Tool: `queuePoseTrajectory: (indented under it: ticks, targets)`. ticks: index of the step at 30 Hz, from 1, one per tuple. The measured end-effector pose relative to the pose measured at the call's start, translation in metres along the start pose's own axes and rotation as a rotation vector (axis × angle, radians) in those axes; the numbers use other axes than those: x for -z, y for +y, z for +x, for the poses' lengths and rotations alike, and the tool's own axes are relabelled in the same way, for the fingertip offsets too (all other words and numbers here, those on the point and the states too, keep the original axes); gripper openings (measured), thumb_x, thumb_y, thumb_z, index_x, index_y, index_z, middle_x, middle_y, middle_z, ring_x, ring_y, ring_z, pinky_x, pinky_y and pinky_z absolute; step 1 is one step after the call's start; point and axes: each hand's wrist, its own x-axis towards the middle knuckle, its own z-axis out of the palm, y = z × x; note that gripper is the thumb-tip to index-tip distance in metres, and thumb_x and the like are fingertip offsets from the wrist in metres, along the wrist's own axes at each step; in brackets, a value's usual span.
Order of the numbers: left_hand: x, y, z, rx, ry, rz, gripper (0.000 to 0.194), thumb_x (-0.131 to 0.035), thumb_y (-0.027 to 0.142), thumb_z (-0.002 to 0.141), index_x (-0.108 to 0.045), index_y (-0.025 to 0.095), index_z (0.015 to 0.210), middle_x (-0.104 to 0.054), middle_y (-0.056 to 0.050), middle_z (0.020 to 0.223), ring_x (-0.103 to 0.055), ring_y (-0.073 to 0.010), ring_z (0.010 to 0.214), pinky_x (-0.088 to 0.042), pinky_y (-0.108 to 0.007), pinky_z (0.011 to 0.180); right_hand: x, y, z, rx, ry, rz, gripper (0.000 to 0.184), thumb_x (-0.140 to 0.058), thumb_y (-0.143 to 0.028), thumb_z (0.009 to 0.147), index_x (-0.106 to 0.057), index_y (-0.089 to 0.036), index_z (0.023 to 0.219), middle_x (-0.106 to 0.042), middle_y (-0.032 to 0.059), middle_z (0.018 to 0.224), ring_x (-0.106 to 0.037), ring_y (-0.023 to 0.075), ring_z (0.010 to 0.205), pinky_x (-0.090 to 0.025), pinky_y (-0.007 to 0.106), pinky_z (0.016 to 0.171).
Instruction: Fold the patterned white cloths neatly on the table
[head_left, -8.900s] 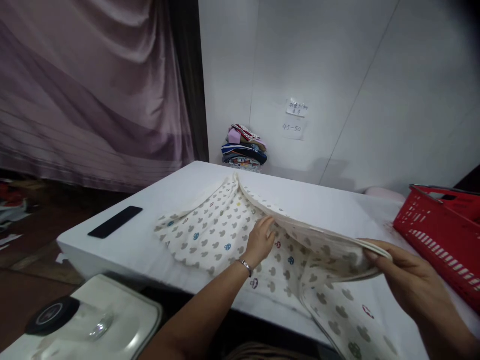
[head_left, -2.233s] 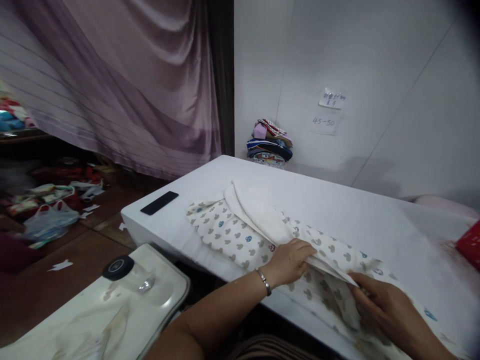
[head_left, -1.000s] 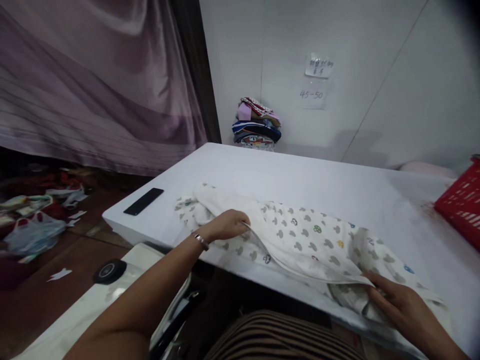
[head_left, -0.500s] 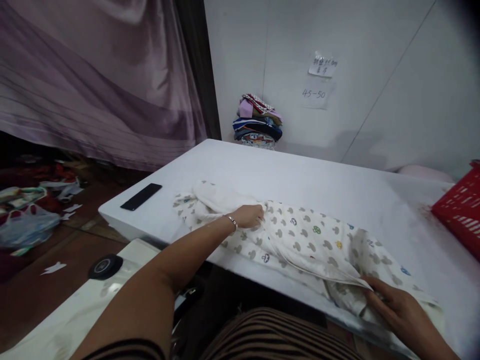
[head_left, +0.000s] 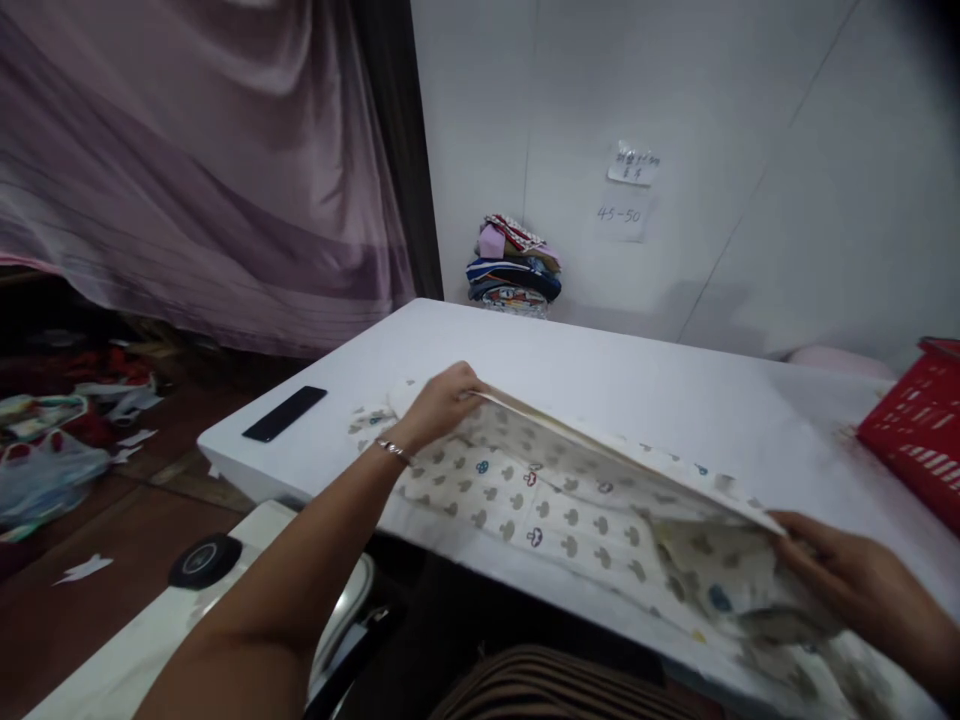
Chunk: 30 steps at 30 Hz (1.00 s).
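A cream cloth (head_left: 525, 495) printed with small grey mouse-head shapes lies along the near edge of the white table (head_left: 637, 385). My left hand (head_left: 439, 400), with a bracelet on the wrist, pinches the cloth's upper layer at its left end and holds it lifted off the table. My right hand (head_left: 855, 585) grips the same layer at the right end. The raised flap stretches between both hands, and the printed lower layer shows beneath it.
A black phone (head_left: 285, 413) lies near the table's left corner. A stack of folded clothes (head_left: 514, 270) sits against the back wall. A red plastic basket (head_left: 919, 435) stands at the right edge. A white lidded bin (head_left: 202, 600) is below left; bags litter the floor.
The cloth lay flat under both hands half a second ago. Both hands have now lifted its upper layer, opening it up, and my left hand moved up and left.
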Motion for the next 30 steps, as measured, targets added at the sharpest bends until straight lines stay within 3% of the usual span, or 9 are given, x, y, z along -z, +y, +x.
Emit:
queuePoseTrajectory:
  ticks: [2,4,7,10,13,15,20,26,30]
  targets:
    - [0.018,0.008,-0.002,-0.02,0.091,0.005,0.018,-0.049,0.023,0.084,-0.066,0.02,0.09,-0.057,-0.001,0.091,-0.054,-0.0121,0.085,-0.042,-0.022,0.077,0.028,-0.008,0.025,-0.025,0.11,0.011,0.05,-0.046,-0.062,0.07,-0.066,-0.023,0.095,-0.071,0.0069,0.077,-0.066,0.0231,0.063,-0.048,0.029,0.054]
    - [0.026,0.013,-0.007,-0.066,-0.048,0.01,0.015,-0.051,0.024,0.082,-0.066,0.021,0.082,-0.057,0.0,0.083,-0.054,-0.0111,0.077,-0.042,-0.021,0.072,0.049,-0.018,0.05,0.045,0.183,-0.041,0.054,-0.04,-0.061,0.074,-0.064,-0.02,0.1,-0.07,0.0096,0.086,-0.065,0.0222,0.072,-0.047,0.029,0.062]
    - [0.033,0.013,-0.015,-0.08,-0.148,-0.011,0.015,-0.053,0.026,0.082,-0.066,0.021,0.077,-0.057,0.001,0.078,-0.054,-0.0105,0.073,-0.041,-0.02,0.069,0.063,-0.031,0.078,0.188,-0.006,-0.202,0.053,-0.036,-0.059,0.078,-0.067,-0.018,0.09,-0.069,0.0089,0.076,-0.064,0.0194,0.068,-0.042,0.027,0.061]
    - [0.041,0.011,-0.022,-0.015,-0.05,-0.034,0.017,-0.052,0.031,0.082,-0.066,0.021,0.08,-0.058,0.001,0.081,-0.055,-0.0115,0.076,-0.042,-0.021,0.072,0.06,-0.04,0.087,0.203,-0.05,-0.213,0.051,-0.033,-0.054,0.084,-0.066,-0.018,0.098,-0.069,0.0054,0.076,-0.063,0.0158,0.067,-0.04,0.023,0.06]
    - [0.045,0.009,-0.029,0.025,-0.176,-0.048,0.018,-0.056,0.034,0.079,-0.066,0.02,0.072,-0.059,0.001,0.076,-0.055,-0.0115,0.072,-0.041,-0.021,0.068,0.051,-0.046,0.083,0.245,-0.2,-0.157,0.044,-0.035,-0.046,0.086,-0.068,-0.017,0.09,-0.068,0.0036,0.074,-0.061,0.0149,0.065,-0.041,0.023,0.062]
    - [0.044,0.006,-0.034,0.061,-0.168,-0.099,0.019,-0.055,0.035,0.079,-0.068,0.021,0.076,-0.061,0.001,0.075,-0.055,-0.0112,0.071,-0.041,-0.02,0.066,0.045,-0.047,0.078,0.249,-0.275,-0.103,0.037,-0.039,-0.043,0.085,-0.067,-0.018,0.088,-0.069,0.0029,0.074,-0.061,0.0159,0.065,-0.042,0.023,0.062]
    - [0.029,-0.005,-0.047,0.144,-0.138,-0.132,0.024,-0.057,0.04,0.078,-0.069,0.02,0.076,-0.061,0.001,0.072,-0.055,-0.0118,0.069,-0.043,-0.02,0.063,0.036,-0.042,0.069,0.193,-0.343,-0.01,0.037,-0.04,-0.044,0.084,-0.067,-0.019,0.09,-0.069,0.0022,0.077,-0.061,0.0171,0.067,-0.043,0.024,0.061]
    - [0.018,-0.004,-0.059,0.081,-0.188,-0.171,0.026,-0.058,0.043,0.078,-0.069,0.021,0.072,-0.064,-0.003,0.081,-0.057,-0.0142,0.077,-0.046,-0.024,0.069,0.025,-0.033,0.067,0.168,-0.383,0.005,0.036,-0.041,-0.046,0.083,-0.066,-0.021,0.09,-0.07,0.0017,0.081,-0.061,0.0183,0.069,-0.044,0.025,0.062]
    - [0.021,-0.001,-0.067,0.098,-0.217,-0.177,0.027,-0.052,0.042,0.082,-0.068,0.022,0.088,-0.065,-0.002,0.08,-0.057,-0.0149,0.078,-0.044,-0.025,0.071,0.014,-0.025,0.065,0.133,-0.429,0.071,0.038,-0.044,-0.051,0.082,-0.066,-0.021,0.089,-0.07,0.0027,0.081,-0.061,0.0201,0.07,-0.045,0.027,0.063]
